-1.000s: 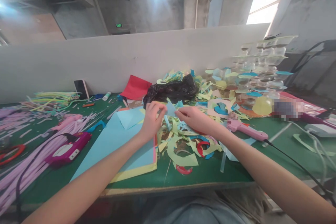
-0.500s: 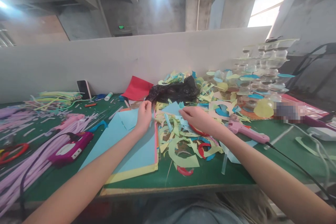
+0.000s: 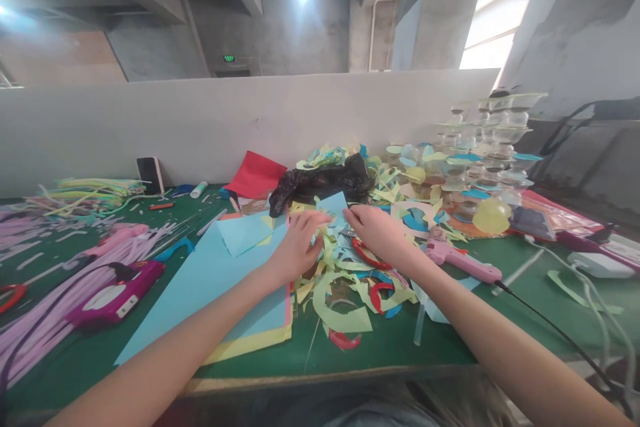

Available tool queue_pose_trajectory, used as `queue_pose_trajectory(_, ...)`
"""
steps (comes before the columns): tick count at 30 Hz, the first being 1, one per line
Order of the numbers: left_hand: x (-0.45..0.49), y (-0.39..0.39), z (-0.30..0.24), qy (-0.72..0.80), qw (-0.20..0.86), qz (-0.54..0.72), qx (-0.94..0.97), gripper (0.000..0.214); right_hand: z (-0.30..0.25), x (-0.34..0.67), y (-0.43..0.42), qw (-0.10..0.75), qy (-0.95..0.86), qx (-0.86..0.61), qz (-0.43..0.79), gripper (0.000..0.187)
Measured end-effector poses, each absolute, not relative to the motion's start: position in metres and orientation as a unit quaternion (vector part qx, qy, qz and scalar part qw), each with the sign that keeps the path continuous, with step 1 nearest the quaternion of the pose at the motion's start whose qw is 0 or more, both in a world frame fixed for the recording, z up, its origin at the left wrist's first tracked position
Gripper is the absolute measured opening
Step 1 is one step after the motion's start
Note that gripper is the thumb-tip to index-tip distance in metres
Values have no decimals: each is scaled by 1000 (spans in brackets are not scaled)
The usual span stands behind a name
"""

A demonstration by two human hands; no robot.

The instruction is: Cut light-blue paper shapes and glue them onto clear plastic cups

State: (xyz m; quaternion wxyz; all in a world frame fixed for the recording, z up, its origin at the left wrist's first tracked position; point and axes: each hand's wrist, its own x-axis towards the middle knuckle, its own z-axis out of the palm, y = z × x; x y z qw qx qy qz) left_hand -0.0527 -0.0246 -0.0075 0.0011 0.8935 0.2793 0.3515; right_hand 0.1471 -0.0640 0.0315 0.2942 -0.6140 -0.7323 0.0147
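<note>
My right hand pinches a small piece of light blue paper by its right edge, above a heap of cut scraps. My left hand is just left of that piece, palm down with its fingers apart; the fingertips reach toward the paper, and I cannot tell whether they touch it. Under my left wrist lies a stack of blue sheets with pink and yellow edges showing below. A loose cut blue piece rests on the stack. Red-handled scissors lie partly hidden beside my right hand.
A black plastic bag and a red sheet are at the back. A pink glue gun with a cable lies right. Stacked clear cups stand behind it. Purple strips and a magenta device are left.
My left hand has moved right and down from above the blue stack, and its fingers have spread. My right hand keeps its pinch on the blue paper. The view has shifted slightly.
</note>
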Motion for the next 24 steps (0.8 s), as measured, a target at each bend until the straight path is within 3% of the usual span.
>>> queue_pose_trajectory(6, -54, -14, -8, 390, 214, 392, 805, 34, 27, 144, -64, 352, -767, -523, 118, 32)
queue_pose_trajectory(11, -52, -14, -5, 360, 376, 447, 727, 36, 25, 139, -68, 324, -790, -484, 192, 30)
queue_pose_trajectory(17, -52, -15, -3, 385, 391, 492, 676, 27, 28, 139, -69, 283, -813, -475, 182, 36)
queue_pose_trajectory(20, -52, -13, -4, 404, 387, 507, 656, 24, 34, 150, -66, 240, -788, -562, 84, 43)
queue_pose_trajectory(24, -53, -9, -7, 430, 376, 516, 638, 21, 38, 172, -61, 138, -715, -685, -9, 38)
